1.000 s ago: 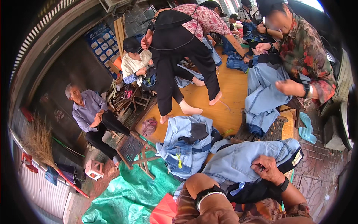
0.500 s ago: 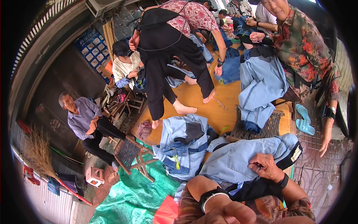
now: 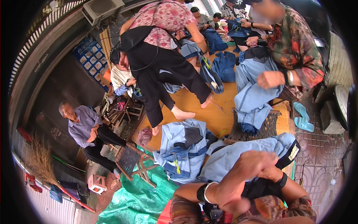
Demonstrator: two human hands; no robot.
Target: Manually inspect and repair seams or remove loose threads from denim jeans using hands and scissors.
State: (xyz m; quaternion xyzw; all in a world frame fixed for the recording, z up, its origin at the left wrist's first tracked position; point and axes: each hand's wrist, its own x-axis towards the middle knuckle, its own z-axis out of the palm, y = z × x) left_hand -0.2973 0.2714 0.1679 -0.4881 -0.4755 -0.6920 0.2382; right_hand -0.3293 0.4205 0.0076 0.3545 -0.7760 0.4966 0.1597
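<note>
My left hand (image 3: 238, 177) is raised in front of my lap and smeared by motion. Its fingers reach across to my right hand (image 3: 271, 173), whose fingertips are mostly hidden behind it. My right hand looks curled; what lies in it cannot be made out. Beneath both hands a pair of light blue jeans (image 3: 223, 162) lies across my lap, with a black inner waistband and a pale label at the right end. To its left lies another light blue denim garment (image 3: 182, 147), with a dark patch and a yellow-green thread bundle.
A person in black trousers (image 3: 149, 78) stands barefoot, bending over the wooden platform (image 3: 197, 108). At right, a person in a floral shirt (image 3: 298, 44) handles jeans (image 3: 253, 97). A folding stool (image 3: 136, 162), green tarpaulin (image 3: 130, 201) and blue slippers (image 3: 304, 117) lie around.
My left hand has risen from low by my lap to meet my right hand. The floral-shirted person's lowered arm has come up over the jeans. The bending person has shifted left.
</note>
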